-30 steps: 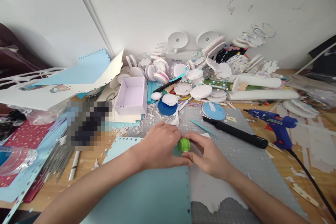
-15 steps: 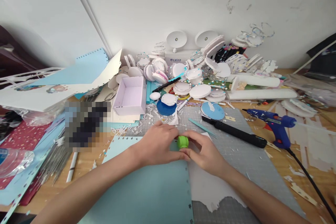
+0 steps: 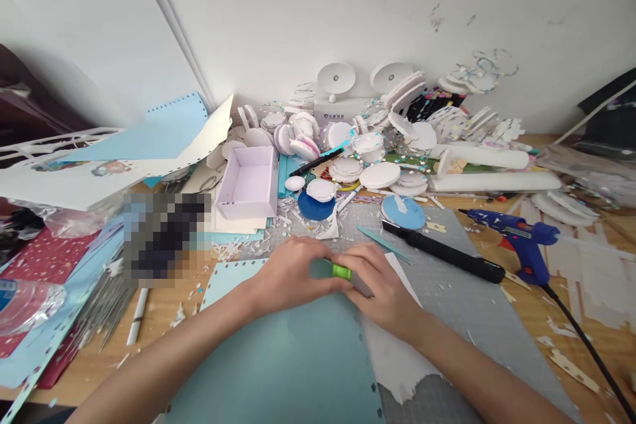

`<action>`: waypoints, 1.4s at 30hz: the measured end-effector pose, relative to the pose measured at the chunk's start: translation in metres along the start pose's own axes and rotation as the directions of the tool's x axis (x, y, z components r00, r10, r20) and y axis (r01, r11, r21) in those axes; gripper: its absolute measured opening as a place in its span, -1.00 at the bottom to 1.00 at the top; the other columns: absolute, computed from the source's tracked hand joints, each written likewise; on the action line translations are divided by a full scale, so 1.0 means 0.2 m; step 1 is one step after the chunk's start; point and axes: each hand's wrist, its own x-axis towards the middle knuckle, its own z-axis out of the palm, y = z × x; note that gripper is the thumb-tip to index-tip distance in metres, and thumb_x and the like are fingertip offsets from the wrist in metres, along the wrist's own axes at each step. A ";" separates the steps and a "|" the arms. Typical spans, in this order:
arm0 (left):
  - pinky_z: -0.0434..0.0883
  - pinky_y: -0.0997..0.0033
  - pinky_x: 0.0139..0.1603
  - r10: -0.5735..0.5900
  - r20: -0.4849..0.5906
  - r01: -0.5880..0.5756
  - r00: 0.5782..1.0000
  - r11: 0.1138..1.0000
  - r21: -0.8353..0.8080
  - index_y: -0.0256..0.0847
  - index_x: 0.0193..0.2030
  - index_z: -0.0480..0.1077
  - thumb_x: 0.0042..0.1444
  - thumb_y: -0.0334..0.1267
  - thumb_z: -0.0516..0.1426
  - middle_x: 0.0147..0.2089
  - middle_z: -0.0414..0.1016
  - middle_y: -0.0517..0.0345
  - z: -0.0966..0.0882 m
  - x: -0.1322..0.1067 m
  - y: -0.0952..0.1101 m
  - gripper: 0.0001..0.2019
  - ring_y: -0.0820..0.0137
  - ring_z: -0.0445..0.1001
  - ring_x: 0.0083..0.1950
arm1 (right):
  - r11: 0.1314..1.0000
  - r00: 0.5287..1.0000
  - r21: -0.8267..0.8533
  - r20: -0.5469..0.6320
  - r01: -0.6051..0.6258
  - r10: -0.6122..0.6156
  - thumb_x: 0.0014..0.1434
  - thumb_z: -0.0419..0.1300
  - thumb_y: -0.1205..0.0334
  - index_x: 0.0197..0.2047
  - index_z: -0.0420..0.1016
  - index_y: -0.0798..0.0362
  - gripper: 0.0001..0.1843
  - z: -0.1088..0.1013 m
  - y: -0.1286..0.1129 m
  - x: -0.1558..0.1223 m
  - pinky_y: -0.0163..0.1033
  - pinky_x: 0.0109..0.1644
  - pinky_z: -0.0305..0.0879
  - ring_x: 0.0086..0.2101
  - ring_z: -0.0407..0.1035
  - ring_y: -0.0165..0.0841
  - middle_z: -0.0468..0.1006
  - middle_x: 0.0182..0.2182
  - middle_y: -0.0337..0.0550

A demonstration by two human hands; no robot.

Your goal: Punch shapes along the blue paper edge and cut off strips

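A small green paper punch (image 3: pixel 342 271) sits at the right edge of a light-blue paper sheet (image 3: pixel 278 358), partly covered by fingers. My right hand (image 3: pixel 380 288) is closed around its right side. From the left, my left hand (image 3: pixel 291 275) curves over the sheet, with fingertips and thumb closed against the punch. Both thumbs meet at its near side. Small flower-shaped holes run along the sheet's far and right edges. A torn white paper piece (image 3: pixel 402 371) lies under my right forearm.
A grey cutting mat (image 3: pixel 477 318) carries a black cutter (image 3: pixel 444 250). The blue glue gun (image 3: pixel 529 242) stands right, its cord running forward. Behind are a lilac box (image 3: pixel 248 175), a dark-blue disc (image 3: pixel 317 207) and piled white foam discs (image 3: pixel 380 175). Wires (image 3: pixel 106 298) and a white pen (image 3: pixel 138 317) lie left.
The punch has tipped and sunk lower between my hands, with more of it covered by fingers. The light-blue sheet has shifted slightly right.
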 end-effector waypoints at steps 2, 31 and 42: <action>0.32 0.41 -0.14 0.009 -0.018 -0.010 1.000 0.999 -0.042 -0.21 -0.22 0.48 0.07 -0.05 0.24 -0.26 0.57 0.15 0.00 -0.01 -0.01 -0.73 0.31 0.50 -0.19 | 0.999 0.999 0.027 0.024 -0.038 0.037 0.23 0.14 0.34 0.09 0.25 -0.02 -0.63 -0.01 0.00 0.00 -0.10 0.02 0.29 -0.06 0.29 -0.23 0.39 -0.12 -0.06; 0.35 0.42 -0.23 -0.071 0.008 0.071 0.997 0.997 -0.018 -0.19 -0.20 0.51 0.15 0.06 0.14 -0.26 0.57 0.12 0.01 0.00 -0.05 -0.65 0.31 0.51 -0.23 | 0.930 0.964 0.256 0.100 -0.265 0.247 0.13 0.23 0.27 -0.04 0.38 -0.03 -0.70 -0.02 0.02 0.03 -0.16 -0.09 0.35 -0.17 0.36 -0.27 0.47 -0.20 -0.12; 0.35 0.47 -0.26 -0.065 -0.017 0.064 0.998 0.996 -0.054 -0.20 -0.27 0.46 0.23 -0.30 0.02 -0.30 0.55 0.19 -0.07 -0.06 -0.07 -0.80 0.40 0.47 -0.29 | 0.667 0.796 0.539 0.012 -0.514 0.605 0.15 0.20 0.03 -0.15 0.41 -0.01 -0.74 -0.01 0.05 0.02 -0.20 -0.11 0.44 -0.21 0.47 -0.29 0.55 -0.25 -0.14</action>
